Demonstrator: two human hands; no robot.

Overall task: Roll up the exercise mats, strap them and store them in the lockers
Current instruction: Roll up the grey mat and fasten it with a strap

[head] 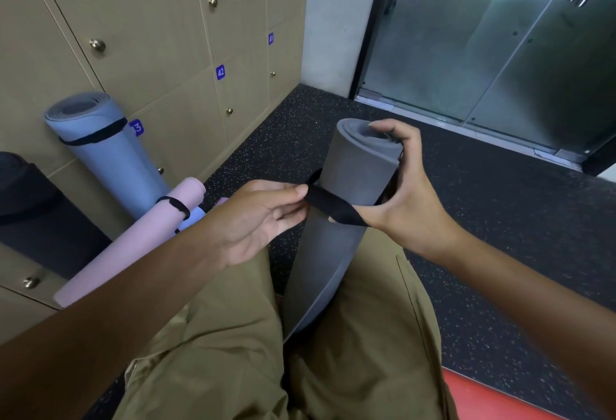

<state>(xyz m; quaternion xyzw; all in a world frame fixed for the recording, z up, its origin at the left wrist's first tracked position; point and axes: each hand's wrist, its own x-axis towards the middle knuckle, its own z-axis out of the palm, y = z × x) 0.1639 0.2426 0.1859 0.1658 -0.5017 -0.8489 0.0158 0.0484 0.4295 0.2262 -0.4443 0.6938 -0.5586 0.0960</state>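
A rolled grey mat [353,173] stands tilted between my knees. My right hand [403,186] grips its upper end, fingers curled over the rim and thumb low on the roll. A black strap [333,208] runs across the roll's front. My left hand [263,216] pinches the strap's left end at the fingertips. Against the lockers [150,36] lean a strapped blue roll [106,153], a strapped pink roll [140,236] and a dark roll [36,213].
Tan locker doors with brass knobs and blue number tags fill the left wall. Speckled black rubber floor [483,219] stretches to the right. Glass doors [500,36] stand at the far right. A red surface [493,399] lies at the lower right edge.
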